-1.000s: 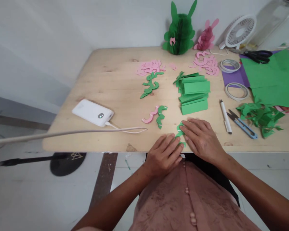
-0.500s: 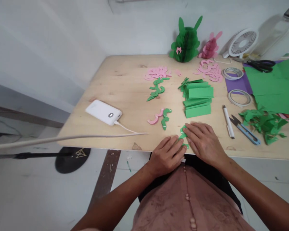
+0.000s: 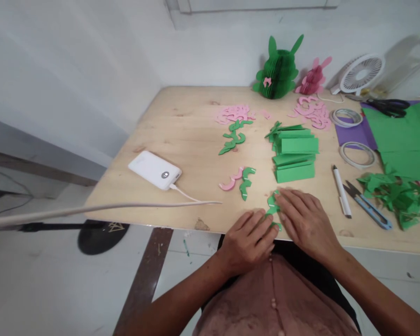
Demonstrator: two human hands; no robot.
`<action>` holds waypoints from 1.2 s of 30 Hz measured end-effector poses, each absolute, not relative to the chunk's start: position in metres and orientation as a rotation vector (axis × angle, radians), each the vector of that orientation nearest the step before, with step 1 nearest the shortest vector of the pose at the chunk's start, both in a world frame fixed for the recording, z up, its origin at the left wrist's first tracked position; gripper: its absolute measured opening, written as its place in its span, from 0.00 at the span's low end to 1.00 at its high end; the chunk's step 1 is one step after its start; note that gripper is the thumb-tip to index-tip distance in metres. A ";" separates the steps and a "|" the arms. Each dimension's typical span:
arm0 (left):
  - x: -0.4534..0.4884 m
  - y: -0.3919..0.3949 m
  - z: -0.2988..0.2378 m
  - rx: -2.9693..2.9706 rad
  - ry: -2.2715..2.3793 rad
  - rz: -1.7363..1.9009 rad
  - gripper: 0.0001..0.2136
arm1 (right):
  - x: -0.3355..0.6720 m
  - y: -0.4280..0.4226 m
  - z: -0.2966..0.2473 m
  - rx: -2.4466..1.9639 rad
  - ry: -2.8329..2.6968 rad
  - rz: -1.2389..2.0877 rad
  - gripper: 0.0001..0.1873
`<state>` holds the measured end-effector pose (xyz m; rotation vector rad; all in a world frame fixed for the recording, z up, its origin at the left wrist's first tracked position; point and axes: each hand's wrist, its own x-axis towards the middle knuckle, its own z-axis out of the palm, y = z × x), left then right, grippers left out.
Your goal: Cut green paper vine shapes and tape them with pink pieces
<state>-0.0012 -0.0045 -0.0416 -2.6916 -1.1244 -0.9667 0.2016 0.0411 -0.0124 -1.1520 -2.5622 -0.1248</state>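
Observation:
At the table's front edge lies a curvy green paper cut-out (image 3: 273,205) with white marks on it, partly hidden under my fingers. My left hand (image 3: 247,240) rests on its lower end, fingers stretched out and lying flat. From the other side, my right hand (image 3: 306,226) presses on its upper part with fingers extended. Just left of it are a pink wavy cut-out (image 3: 231,179) and another green wavy cut-out (image 3: 247,183), both with white marks. Folded green paper strips (image 3: 296,171) are stacked beyond my right hand.
A white power bank (image 3: 150,168) with a cable lies left. On the right are a marker (image 3: 342,191), blue snips (image 3: 371,207), green scraps (image 3: 397,196) and tape rolls (image 3: 357,163). Pink cut-outs (image 3: 234,113), paper rabbits (image 3: 278,74) and a fan (image 3: 362,74) stand farther back.
The view has tilted slightly, so the table sits lower and a little to the right in the picture. My hands stay on the green cut-out with almost no movement.

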 end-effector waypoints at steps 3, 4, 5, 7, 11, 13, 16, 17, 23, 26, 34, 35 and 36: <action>-0.002 -0.005 -0.037 -2.737 -1.167 -1.037 0.14 | 0.203 0.041 -0.012 -1.168 -2.511 -0.115 0.19; -0.002 -0.005 -0.036 -2.740 -1.200 -1.071 0.14 | 0.203 0.040 -0.011 -1.176 -2.489 -0.111 0.19; -0.002 -0.005 -0.034 -2.736 -1.241 -1.109 0.14 | 0.204 0.040 -0.011 -1.185 -2.466 -0.105 0.19; 0.000 -0.006 -0.031 -2.712 -1.340 -1.189 0.13 | 0.204 0.038 -0.010 -1.188 -2.409 -0.094 0.19; 0.004 -0.005 -0.026 -2.634 -1.530 -1.404 0.12 | 0.203 0.032 -0.010 -1.148 -2.312 -0.051 0.18; 0.005 -0.004 -0.023 -2.567 -1.609 -1.508 0.12 | 0.202 0.029 -0.012 -1.139 -2.286 -0.033 0.18; 0.004 -0.001 -0.021 -2.478 -1.706 -1.555 0.12 | 0.201 0.027 -0.015 -1.141 -2.245 -0.036 0.17; 0.004 0.000 -0.021 -2.467 -1.726 -1.548 0.12 | 0.201 0.027 -0.016 -1.141 -2.234 -0.037 0.17; 0.007 0.005 -0.017 -2.480 -1.780 -1.502 0.11 | 0.201 0.028 -0.017 -1.123 -2.216 -0.008 0.17; 0.007 0.006 -0.014 -2.470 -1.795 -1.490 0.10 | 0.200 0.028 -0.015 -1.124 -2.225 0.008 0.17; -0.010 0.016 -0.016 -2.285 -1.886 -1.371 0.09 | 0.199 0.027 -0.015 -1.131 -2.224 0.026 0.17; -0.011 0.017 -0.017 -2.269 -1.895 -1.351 0.09 | 0.199 0.027 -0.015 -1.133 -2.222 0.031 0.17; -0.013 0.019 -0.018 -2.259 -1.899 -1.335 0.10 | 0.199 0.027 -0.015 -1.135 -2.219 0.036 0.17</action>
